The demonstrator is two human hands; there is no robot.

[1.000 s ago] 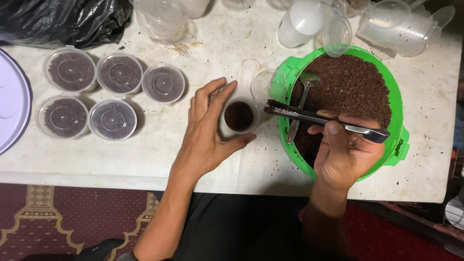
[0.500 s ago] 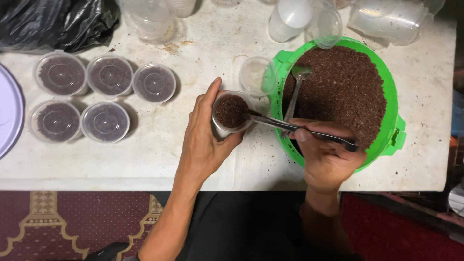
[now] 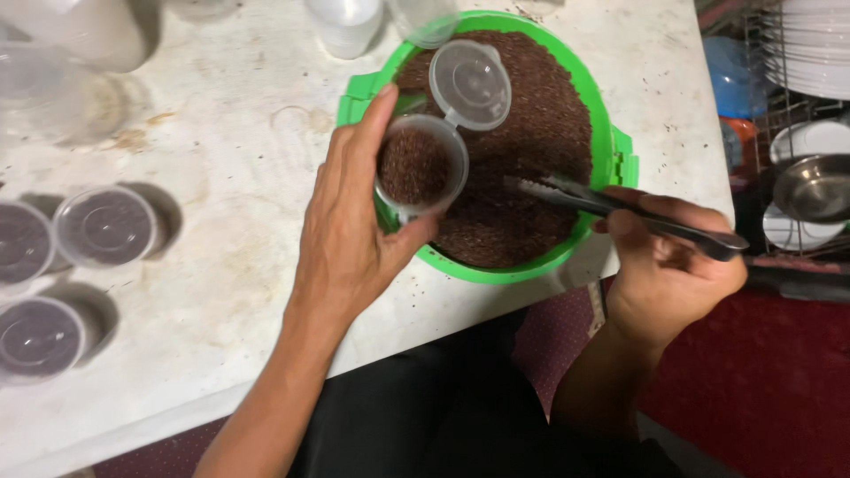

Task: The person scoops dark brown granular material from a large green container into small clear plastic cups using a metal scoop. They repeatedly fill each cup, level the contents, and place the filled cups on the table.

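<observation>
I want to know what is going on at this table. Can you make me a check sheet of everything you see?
Surface: white table, stained and speckled with dark crumbs.
Job's things: small clear cup full of brown grains, its hinged lid open; green tub filled with the same brown grains; metal tongs.
Clutter: three lidded filled cups at the left edge; empty clear containers along the top.
Hands: left hand holds the small clear cup over the green tub; right hand grips the metal tongs, tips over the grains.
Cables: nothing seen.
Surroundings: dish rack with plates and a metal bowl at the right; red patterned floor covering below.
</observation>
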